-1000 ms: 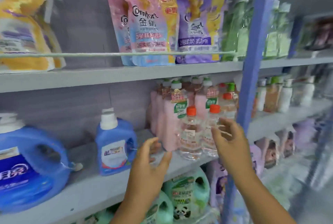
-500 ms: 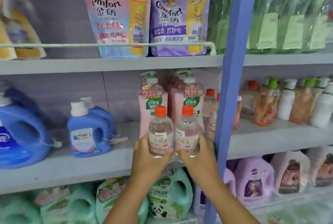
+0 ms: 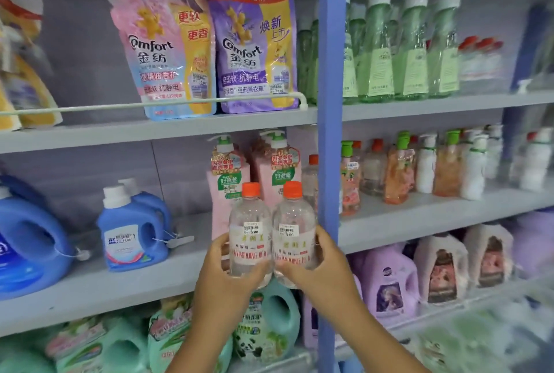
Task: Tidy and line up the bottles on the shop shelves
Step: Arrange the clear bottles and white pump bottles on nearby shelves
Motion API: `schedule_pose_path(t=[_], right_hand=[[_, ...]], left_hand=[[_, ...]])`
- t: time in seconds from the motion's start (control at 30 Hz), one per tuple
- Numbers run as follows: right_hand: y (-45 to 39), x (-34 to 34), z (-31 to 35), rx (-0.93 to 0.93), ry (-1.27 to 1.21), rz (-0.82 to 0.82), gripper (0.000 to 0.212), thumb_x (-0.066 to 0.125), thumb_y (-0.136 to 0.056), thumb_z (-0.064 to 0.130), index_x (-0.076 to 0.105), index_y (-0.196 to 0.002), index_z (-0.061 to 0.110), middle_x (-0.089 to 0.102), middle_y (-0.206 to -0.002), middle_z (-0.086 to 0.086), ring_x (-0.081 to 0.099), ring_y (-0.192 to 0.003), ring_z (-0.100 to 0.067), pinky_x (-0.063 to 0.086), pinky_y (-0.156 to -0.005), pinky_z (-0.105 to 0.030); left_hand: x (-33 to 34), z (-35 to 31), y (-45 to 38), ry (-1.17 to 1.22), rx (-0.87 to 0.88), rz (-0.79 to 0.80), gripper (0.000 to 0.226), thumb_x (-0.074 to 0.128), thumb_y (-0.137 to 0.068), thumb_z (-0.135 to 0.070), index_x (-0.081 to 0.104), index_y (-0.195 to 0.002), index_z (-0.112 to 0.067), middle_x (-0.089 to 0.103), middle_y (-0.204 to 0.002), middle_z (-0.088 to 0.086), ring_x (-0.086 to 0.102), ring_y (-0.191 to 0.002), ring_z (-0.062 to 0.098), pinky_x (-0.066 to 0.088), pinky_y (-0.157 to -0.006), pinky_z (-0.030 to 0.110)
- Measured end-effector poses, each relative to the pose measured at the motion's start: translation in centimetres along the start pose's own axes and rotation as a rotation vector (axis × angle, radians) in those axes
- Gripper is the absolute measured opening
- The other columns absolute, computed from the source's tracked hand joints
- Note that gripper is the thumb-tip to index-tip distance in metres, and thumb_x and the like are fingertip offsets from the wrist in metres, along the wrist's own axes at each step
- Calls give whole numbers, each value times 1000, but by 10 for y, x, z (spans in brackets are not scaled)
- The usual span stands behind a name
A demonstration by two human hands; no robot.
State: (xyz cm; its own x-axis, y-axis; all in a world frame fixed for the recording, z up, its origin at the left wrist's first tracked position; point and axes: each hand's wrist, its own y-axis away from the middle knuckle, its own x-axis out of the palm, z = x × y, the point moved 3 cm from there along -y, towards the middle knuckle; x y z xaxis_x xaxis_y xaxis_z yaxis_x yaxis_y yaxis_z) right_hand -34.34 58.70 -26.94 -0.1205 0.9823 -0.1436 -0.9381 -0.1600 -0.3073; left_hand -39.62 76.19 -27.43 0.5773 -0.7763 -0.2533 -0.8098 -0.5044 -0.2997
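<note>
Left hand [image 3: 230, 264] and right hand [image 3: 320, 261] gripping 2 orange-capped bottles [image 3: 250, 231], fingers clamped round them, at middle shelf [image 3: 120, 285] front edge. Risk: bottles tipping off edge, knocking pink pump bottles [image 3: 227, 174] behind.

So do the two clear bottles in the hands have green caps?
No, both clear bottles, one in the left hand and one in the right hand, have orange caps.

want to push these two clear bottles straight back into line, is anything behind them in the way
Yes. The left hand and right hand grip the two orange-capped clear bottles at the shelf's front edge, and the pink pump bottles stand directly behind them, leaving little room to go back.
</note>
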Motion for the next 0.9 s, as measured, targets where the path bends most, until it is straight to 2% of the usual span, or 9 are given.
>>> schedule_pose_path(t=[0.2, 0.33, 0.4, 0.47, 0.57, 0.63, 0.7, 0.77, 0.9], right_hand=[[29, -64, 25, 13, -31, -131, 83, 93, -63, 32, 50, -133, 43, 68, -116, 24, 65, -103, 6, 58, -88, -26], [33, -128, 48, -36, -26, -200, 78, 91, -70, 31, 48, -134, 44, 65, -118, 25, 62, -95, 15, 53, -69, -11], [34, -165, 57, -61, -9, -229, 76, 90, -71, 35, 49, -133, 46, 66, -117, 25, 63, -95, 15, 54, -70, -11], [35, -206, 64, -81, 15, -258, 74, 90, -70, 37, 51, -133, 46, 68, -118, 23, 65, -99, 10, 57, -79, -19], [31, -273, 73, -133, 33, -279, 71, 90, -70, 31, 55, -131, 42, 70, -116, 23, 67, -103, 5, 58, -88, -28], [26, -323, 78, -167, 47, -278, 64, 90, -72, 25, 57, -124, 42, 71, -108, 26, 67, -99, 7, 57, -83, -20], [20, -375, 82, -197, 51, -266, 58, 89, -73, 23, 58, -117, 43, 71, -102, 29, 67, -95, 9, 55, -76, -13], [10, -427, 84, -201, 76, -243, 57, 89, -73, 27, 57, -117, 44, 71, -102, 29, 68, -95, 8, 56, -78, -16], [-17, -518, 92, -205, 97, -224, 58, 89, -72, 32, 57, -118, 47, 70, -106, 30, 67, -97, 7, 56, -84, -23]], left_hand=[[25, -55, 33, 170, 77, 44, 63, 89, -69, -26, 51, -119, -36, 68, -105, -19, 66, -81, -9, 54, -69, 24], [63, -109, 42, 211, 182, 123, 65, 89, -69, -30, 50, -120, -37, 65, -108, -21, 63, -85, -13, 47, -67, 13], [91, -133, 49, 225, 211, 164, 64, 89, -70, -33, 48, -120, -39, 62, -109, -25, 59, -85, -20, 44, -68, 12], [125, -156, 58, 240, 233, 198, 67, 88, -69, -38, 47, -122, -42, 60, -111, -27, 58, -87, -19, 43, -68, 11], [184, -188, 73, 263, 255, 232, 79, 89, -66, -43, 46, -132, -46, 63, -116, -26, 62, -97, -8, 49, -73, 16], [227, -210, 82, 270, 279, 242, 81, 91, -62, -45, 49, -132, -48, 68, -114, -25, 66, -96, -5, 52, -75, 18], [269, -237, 91, 272, 312, 225, 81, 90, -57, -53, 50, -128, -51, 68, -112, -26, 66, -100, -2, 55, -83, 27], [312, -264, 97, 284, 318, 206, 84, 87, -52, -61, 50, -127, -51, 68, -111, -27, 65, -104, 2, 56, -90, 37], [390, -315, 98, 289, 349, 176, 90, 87, -46, -68, 49, -127, -54, 68, -113, -26, 67, -104, 5, 58, -87, 42]])
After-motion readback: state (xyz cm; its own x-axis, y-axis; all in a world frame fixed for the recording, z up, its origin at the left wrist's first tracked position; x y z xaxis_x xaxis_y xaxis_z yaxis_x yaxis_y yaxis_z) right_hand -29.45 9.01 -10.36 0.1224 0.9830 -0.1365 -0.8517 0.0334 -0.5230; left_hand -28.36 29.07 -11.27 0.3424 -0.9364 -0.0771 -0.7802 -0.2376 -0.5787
